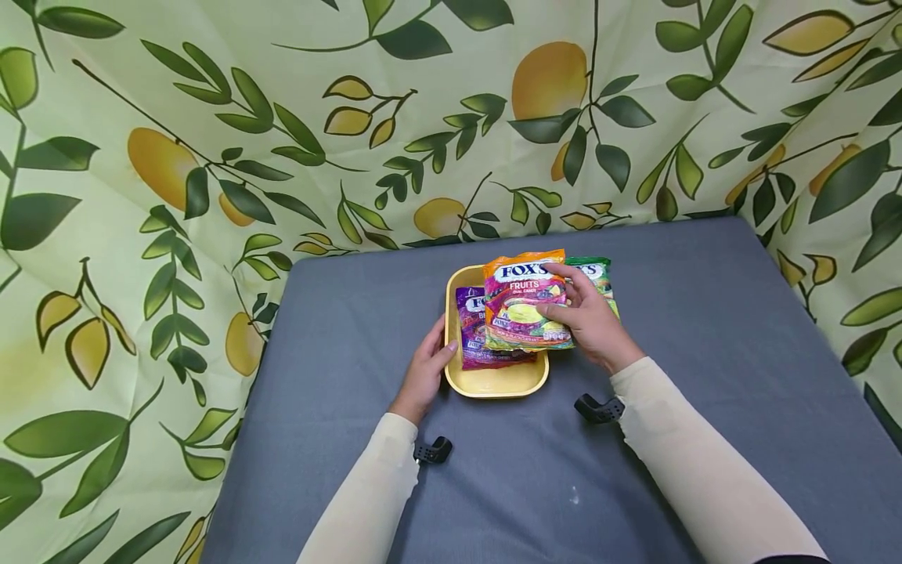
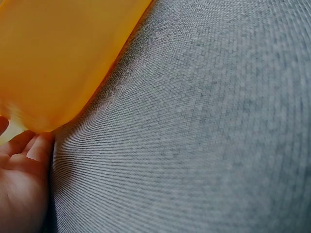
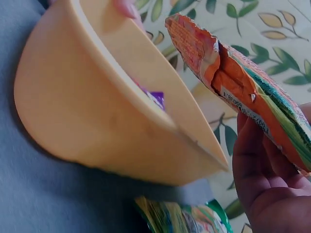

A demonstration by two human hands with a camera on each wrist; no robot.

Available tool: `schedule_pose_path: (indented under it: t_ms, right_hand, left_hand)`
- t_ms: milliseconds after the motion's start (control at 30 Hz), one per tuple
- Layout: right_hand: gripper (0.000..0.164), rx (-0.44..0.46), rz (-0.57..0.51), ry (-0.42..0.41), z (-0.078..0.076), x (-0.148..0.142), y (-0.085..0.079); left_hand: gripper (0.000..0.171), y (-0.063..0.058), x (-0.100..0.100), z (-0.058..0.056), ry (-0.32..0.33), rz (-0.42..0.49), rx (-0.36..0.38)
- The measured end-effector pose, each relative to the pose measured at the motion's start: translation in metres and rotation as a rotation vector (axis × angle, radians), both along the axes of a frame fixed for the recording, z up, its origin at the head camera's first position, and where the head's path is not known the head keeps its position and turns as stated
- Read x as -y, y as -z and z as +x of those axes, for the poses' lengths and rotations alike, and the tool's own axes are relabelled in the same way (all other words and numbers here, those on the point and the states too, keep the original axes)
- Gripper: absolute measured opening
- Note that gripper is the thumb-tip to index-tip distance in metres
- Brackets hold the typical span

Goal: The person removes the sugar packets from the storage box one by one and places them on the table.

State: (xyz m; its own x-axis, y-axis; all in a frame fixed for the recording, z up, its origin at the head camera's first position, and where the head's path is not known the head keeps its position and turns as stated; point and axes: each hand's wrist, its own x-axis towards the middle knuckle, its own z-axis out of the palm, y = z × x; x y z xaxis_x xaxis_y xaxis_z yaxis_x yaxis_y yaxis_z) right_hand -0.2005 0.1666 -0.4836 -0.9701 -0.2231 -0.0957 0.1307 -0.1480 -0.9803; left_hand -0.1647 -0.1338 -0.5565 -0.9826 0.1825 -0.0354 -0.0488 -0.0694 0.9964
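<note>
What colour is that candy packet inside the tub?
The candy packet inside the tub is mostly purple, best seen in the head view.

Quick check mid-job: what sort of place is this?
Likely an indoor tabletop workspace, though the pictures can't settle which room: a grey table, leaf-and-fruit printed cloth hung behind it, and a yellow tub holding a purple candy packet.

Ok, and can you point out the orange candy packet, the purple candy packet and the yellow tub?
Orange candy packet (image 1: 520,301): head view, middle of its printed front.
Purple candy packet (image 1: 474,335): head view, its uncovered left side.
Yellow tub (image 1: 496,384): head view, bare floor at the near end.
</note>
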Motion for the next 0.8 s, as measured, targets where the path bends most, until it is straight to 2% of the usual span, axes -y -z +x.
schedule_pose_path:
  t_ms: [133,467,800]
  right_hand:
    - [0.068,0.010,-0.029,0.029,-0.003,-0.016,0.002]
    - [0.071,0.021,-0.018,0.115,0.000,-0.047,0.007]
    - [0.075,0.098,-0.096,0.173,0.001,-0.087,0.018]
  left_hand:
    - [0.064,0.000,-0.001,0.000,-0.003,0.003,0.002]
    - [0.063,0.000,-0.001,0.001,-0.005,-0.012,0.007]
    - [0.063,0.001,0.000,0.001,-0.007,-0.020,0.015]
